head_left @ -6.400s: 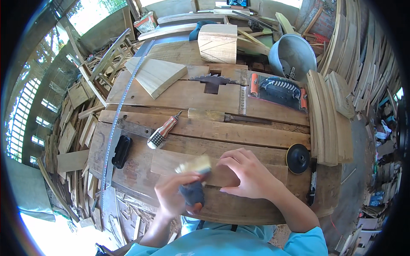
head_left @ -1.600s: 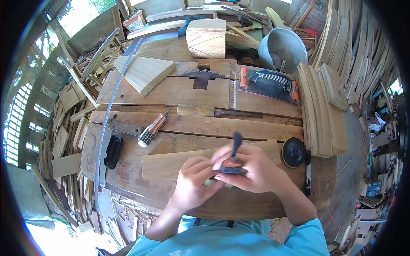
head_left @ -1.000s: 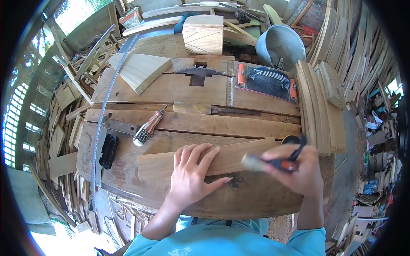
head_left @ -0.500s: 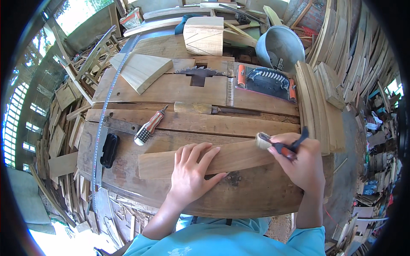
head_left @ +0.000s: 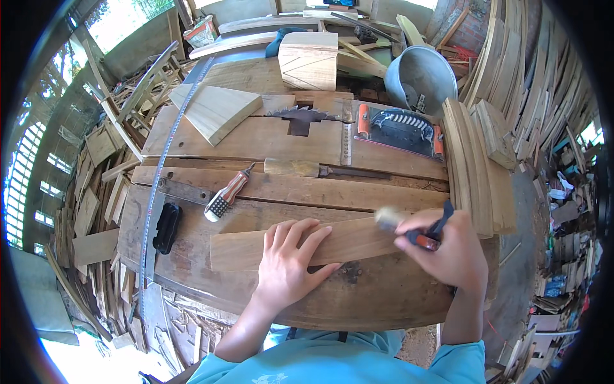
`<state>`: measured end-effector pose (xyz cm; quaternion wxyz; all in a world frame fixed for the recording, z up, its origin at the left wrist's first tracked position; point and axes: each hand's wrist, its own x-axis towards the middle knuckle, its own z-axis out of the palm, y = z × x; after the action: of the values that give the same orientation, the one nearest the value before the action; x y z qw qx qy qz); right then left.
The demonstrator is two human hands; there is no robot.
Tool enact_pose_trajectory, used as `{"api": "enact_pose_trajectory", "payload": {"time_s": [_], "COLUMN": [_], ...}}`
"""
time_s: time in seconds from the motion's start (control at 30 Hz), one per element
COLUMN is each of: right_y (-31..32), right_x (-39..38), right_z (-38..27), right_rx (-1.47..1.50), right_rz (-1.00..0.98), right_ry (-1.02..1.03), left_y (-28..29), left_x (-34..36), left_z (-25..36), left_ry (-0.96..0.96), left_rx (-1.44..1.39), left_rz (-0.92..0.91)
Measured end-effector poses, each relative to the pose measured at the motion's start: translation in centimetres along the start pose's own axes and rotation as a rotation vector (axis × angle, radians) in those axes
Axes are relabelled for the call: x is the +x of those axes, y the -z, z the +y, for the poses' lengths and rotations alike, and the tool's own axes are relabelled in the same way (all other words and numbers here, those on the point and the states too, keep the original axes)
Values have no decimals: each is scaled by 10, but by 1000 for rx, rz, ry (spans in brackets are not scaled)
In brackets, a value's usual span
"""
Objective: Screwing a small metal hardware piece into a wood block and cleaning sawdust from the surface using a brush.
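A flat brown wooden board (head_left: 358, 242) lies slantwise across the near part of the workbench (head_left: 377, 294). On its left half rests my left hand (head_left: 284, 265), palm down with fingers spread and the thumb over the near edge. My right hand (head_left: 451, 253) is closed round a small brush-like tool (head_left: 423, 240) with a dark and red body and a black strap. Its pale, rounded head is smeared by motion over the board's right part; whether it touches the wood I cannot tell.
Beyond the board lie a screwdriver (head_left: 228, 194), a black case (head_left: 167, 228), a wooden-handled chisel (head_left: 292, 168) and a hand sander (head_left: 401, 132). A toothed saw blade (head_left: 302, 114) stands up from the bench. A metal ruler tape (head_left: 160, 166) runs down the left; boards (head_left: 464, 153) and a bucket (head_left: 438, 77) stand right.
The brush-like tool has shifted slightly left along the board, and its head is now blurred. My left hand keeps its place on the wood. The whole view has shifted slightly.
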<state>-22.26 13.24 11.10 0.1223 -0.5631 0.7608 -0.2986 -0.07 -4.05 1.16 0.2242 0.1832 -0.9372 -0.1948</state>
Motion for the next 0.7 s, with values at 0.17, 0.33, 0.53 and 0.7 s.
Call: {"api": "enact_pose_trajectory", "payload": {"time_s": [0.17, 0.33, 0.53, 0.7], "right_y": [-14, -27, -76, -78], "right_x": [4, 14, 18, 26], "right_z": [-17, -12, -45, -41], "right_rx": [274, -42, -106, 102], "right_rz": [-212, 217, 79, 144], "right_ry": [91, -106, 186, 169], "left_y": [0, 0, -1, -3], "left_x": [-2, -2, -2, -1], "left_z": [-3, 0, -5, -6], "left_ry": [-1, 1, -15, -24], "left_rx": [-1, 12, 31, 7], "left_rz": [-27, 1, -14, -1]}}
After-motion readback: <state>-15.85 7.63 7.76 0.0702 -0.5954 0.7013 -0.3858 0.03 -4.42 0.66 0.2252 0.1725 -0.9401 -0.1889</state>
